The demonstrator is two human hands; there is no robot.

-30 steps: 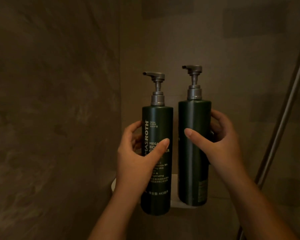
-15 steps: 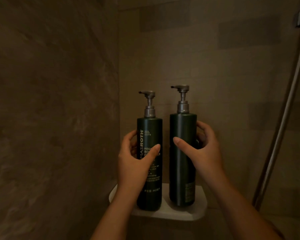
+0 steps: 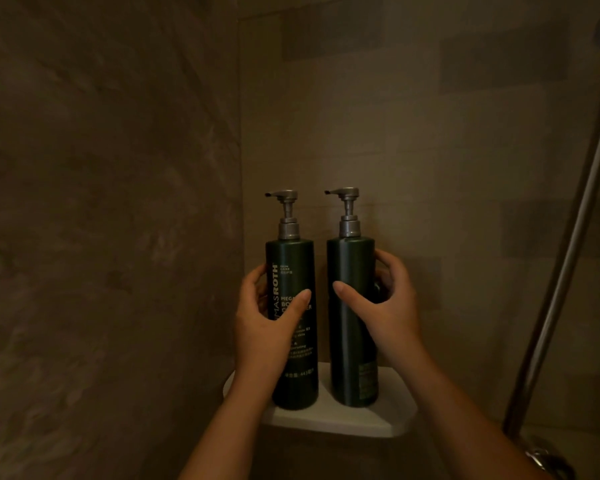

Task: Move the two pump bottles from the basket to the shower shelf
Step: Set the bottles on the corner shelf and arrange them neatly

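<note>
Two dark green pump bottles with silver pumps stand upright side by side on a white corner shelf (image 3: 357,422). The left bottle (image 3: 291,258), with pale lettering facing me, has my left hand (image 3: 264,327) wrapped around its middle. The right bottle (image 3: 350,261) shows a plain side, and my right hand (image 3: 388,306) is wrapped around its middle. Both bottle bases rest on the shelf. No basket is in view.
Brown tiled walls meet in a corner right behind the shelf. A metal shower rail (image 3: 565,258) slants up along the right side, with a metal fitting (image 3: 548,459) at the bottom right. The light is dim.
Both hands have lowered the two bottles down and away from me; their bases now sit on the white shelf, further back than half a second ago. The grips are unchanged.
</note>
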